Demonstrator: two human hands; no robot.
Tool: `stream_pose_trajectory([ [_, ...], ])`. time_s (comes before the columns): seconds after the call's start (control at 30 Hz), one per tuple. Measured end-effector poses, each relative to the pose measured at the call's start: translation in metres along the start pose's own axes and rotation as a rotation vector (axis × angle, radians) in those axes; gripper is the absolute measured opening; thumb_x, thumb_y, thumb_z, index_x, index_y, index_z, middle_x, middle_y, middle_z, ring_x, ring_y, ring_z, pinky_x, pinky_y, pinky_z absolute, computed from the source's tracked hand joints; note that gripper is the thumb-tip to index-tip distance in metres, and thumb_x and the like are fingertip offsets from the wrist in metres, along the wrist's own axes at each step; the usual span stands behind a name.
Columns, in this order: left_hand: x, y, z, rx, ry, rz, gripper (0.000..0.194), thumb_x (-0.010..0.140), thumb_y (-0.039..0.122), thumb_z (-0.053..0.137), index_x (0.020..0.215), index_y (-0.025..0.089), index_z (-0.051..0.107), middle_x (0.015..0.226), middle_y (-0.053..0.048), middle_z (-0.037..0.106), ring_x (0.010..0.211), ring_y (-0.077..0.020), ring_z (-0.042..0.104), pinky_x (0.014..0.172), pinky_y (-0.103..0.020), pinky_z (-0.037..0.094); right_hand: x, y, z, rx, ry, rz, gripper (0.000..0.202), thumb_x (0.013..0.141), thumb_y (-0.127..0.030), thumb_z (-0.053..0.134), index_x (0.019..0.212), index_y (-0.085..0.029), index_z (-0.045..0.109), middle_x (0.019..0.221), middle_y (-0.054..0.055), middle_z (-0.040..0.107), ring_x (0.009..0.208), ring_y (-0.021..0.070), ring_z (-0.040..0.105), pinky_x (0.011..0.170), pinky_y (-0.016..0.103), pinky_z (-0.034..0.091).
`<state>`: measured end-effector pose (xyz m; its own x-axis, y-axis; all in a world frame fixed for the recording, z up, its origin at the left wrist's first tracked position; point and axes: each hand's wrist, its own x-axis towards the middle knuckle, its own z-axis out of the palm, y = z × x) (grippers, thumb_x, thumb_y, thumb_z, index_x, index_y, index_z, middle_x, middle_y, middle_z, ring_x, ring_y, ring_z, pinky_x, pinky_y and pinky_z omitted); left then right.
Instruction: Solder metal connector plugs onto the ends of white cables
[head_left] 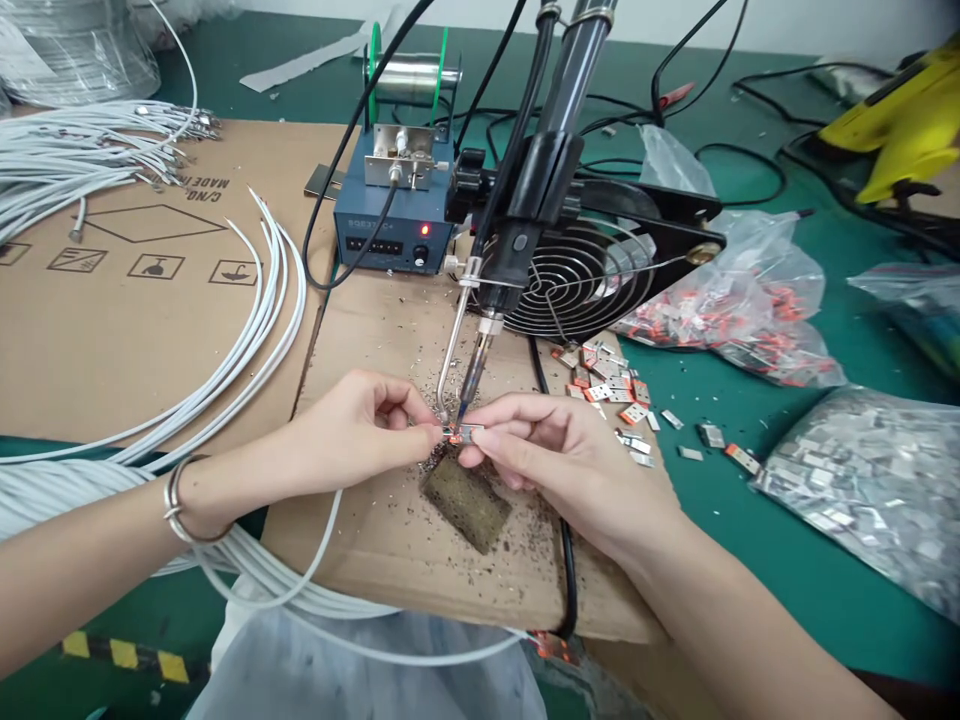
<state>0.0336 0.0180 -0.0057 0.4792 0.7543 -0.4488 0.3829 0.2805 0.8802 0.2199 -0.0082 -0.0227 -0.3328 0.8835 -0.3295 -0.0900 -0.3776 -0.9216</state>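
USB plug (471, 434), small, metal and touched with orange, sits right under the tip of the soldering iron (474, 372), above the cardboard (360, 565) laid over the desk (817, 575). From where I stand, the right hand (559, 440) has it pinched between thumb and forefinger, the other fingers curled in behind. The left hand (360, 430) is closed to a pinch as well, its fingertips meeting the plug's near end; it seems to grip a wire end (448, 432), though the fingers hide most of that. Meeting nose to nose like this probably steadies both pieces, with the skin just clear of the hot part.

A clamp stand carries the iron, I'd guess so that neither hand need be spared for it. The thin feed tube (452, 345) runs down beside it, likely bringing solder from the spool (406, 78) behind. The fan (559, 285) stands close by, perhaps to draw off fumes. Loose connectors (600, 385) lie within easy reach on the right, white cables (262, 400) on the left, each pile apparently set on the side of the hand that uses it.
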Motion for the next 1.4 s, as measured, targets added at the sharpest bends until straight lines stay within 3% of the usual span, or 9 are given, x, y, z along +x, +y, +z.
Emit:
stream_pose_trajectory([
  [0.47,-0.0013,0.0030,0.0010,-0.070,-0.007,-0.050,0.011,0.069,0.019,0.062,0.064,0.014,0.053,0.044,0.010,0.038,0.037,-0.0021,0.028,0.036,-0.016,0.018,0.0006,0.0015,-0.0012,0.029,-0.006,0.009,0.013,0.070,-0.026,0.072,0.077,-0.016,0.069,0.063,0.005,0.068,0.041,0.0048,0.041,0.037,0.015,0.028],
  [0.63,-0.0010,0.0041,0.0008,-0.081,-0.016,-0.063,0.012,0.072,0.021,0.059,0.065,0.014,0.053,0.046,0.009,0.042,0.035,-0.0014,0.029,0.033,-0.016,0.019,0.0004,0.0022,-0.0024,0.029,-0.035,0.000,0.010,0.072,-0.025,0.071,0.078,-0.017,0.070,0.064,0.004,0.068,0.042,0.0045,0.041,0.038,0.015,0.027],
  [1.4,0.0015,-0.0037,0.0000,-0.004,-0.003,-0.036,0.010,0.069,0.023,0.059,0.066,0.014,0.055,0.048,0.008,0.042,0.040,-0.0036,0.032,0.038,-0.017,0.023,0.0003,0.0007,0.0013,-0.041,0.016,-0.008,0.017,0.069,-0.027,0.071,0.079,-0.015,0.066,0.066,0.005,0.068,0.042,0.0069,0.044,0.038,0.019,0.030],
])
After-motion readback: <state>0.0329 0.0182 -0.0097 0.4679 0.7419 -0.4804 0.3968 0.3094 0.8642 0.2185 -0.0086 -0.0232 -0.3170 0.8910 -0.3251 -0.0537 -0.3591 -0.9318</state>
